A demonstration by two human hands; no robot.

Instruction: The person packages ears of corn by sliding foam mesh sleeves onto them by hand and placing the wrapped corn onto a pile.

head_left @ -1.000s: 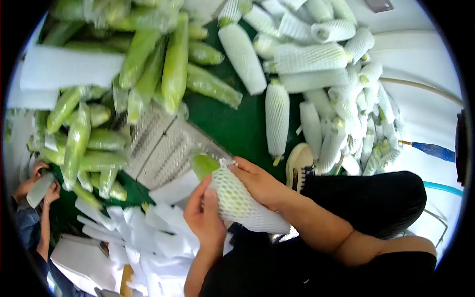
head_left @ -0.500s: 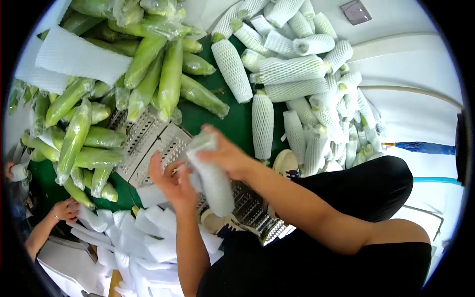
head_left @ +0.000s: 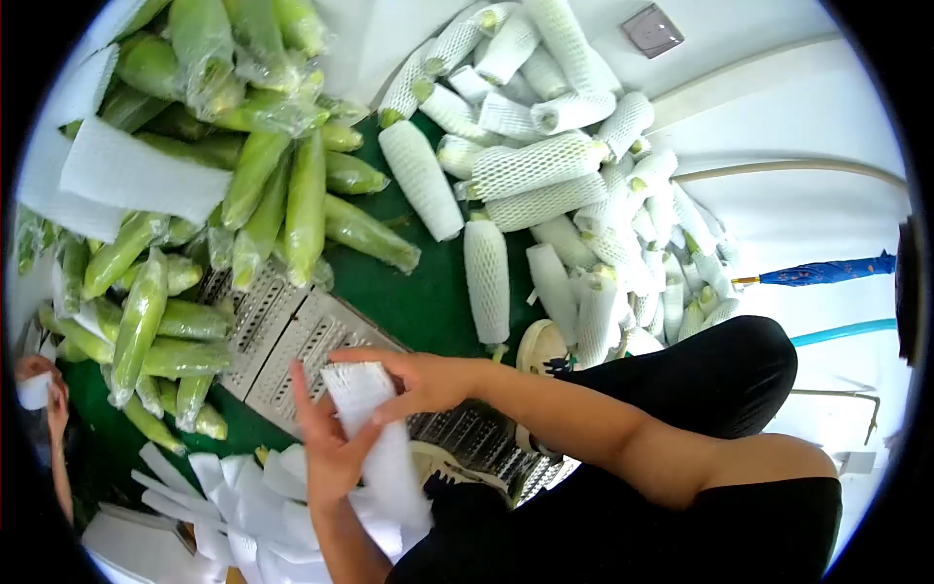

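The held sleeve [head_left: 391, 472] is matt, textured foam; left, glossy, wrinkled plastic film [head_left: 209, 90] covers vegetables [head_left: 306, 206]; right, netting [head_left: 537, 167] is matt foam; the plate [head_left: 326, 326] is perforated metal.

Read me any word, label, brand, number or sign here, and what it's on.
Nothing readable.
The white tubular foam sleeve and long green vegetables in clear plastic show no lettering.
Any marks on the grey square wall plate or folded blue patterned umbrella are too small to read.

Bright light washes the smooth white wall [head_left: 778, 122] before me, glinting off long green plastic-wrapped vegetables [head_left: 141, 316]; the view curves into black, blue-fringed edges.
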